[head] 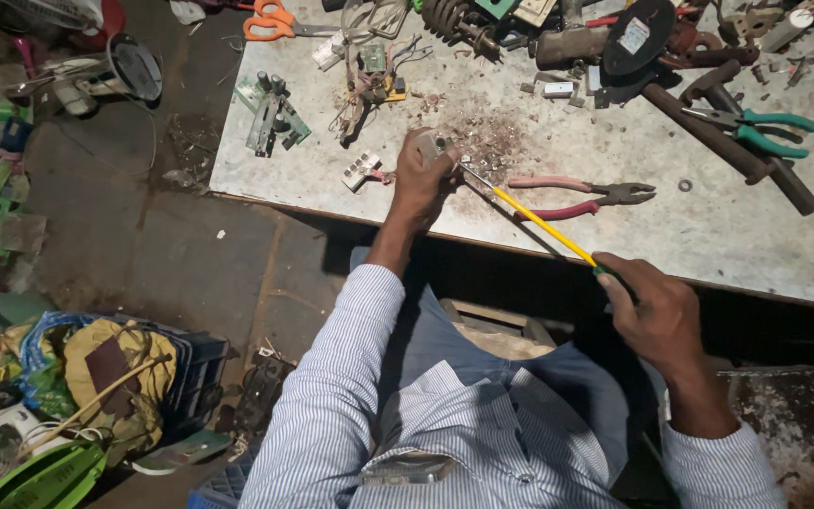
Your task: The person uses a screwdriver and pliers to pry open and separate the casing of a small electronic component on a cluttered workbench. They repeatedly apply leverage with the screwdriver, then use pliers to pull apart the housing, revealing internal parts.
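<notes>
The big pale, stained worktable (708,236) fills the upper right, littered with metal shavings and tools. At its near edge sits the person in a blue-and-white striped shirt (350,415), both arms reaching up toward twelve o'clock.

The left hand (423,184) rests on the tabletop, fingers curled shut around a small grey metal part (431,145), pinning it against the surface. The right hand (657,306), hanging off the table edge at about four o'clock from the left, is closed tight on the green handle end of a long yellow-shafted screwdriver (539,221). The shaft runs up toward ten o'clock, and its metal tip meets the grey part in the left hand.

Just beyond the shaft, at two o'clock from it, lie pink-handled pliers (581,196). Further up at one o'clock sit teal-handled pliers (756,130) across a dark rusty bar (727,151). At nine o'clock from the left hand lies a small white switch block (362,170). Orange-handled scissors (275,21) rest at the table's far left corner.
</notes>
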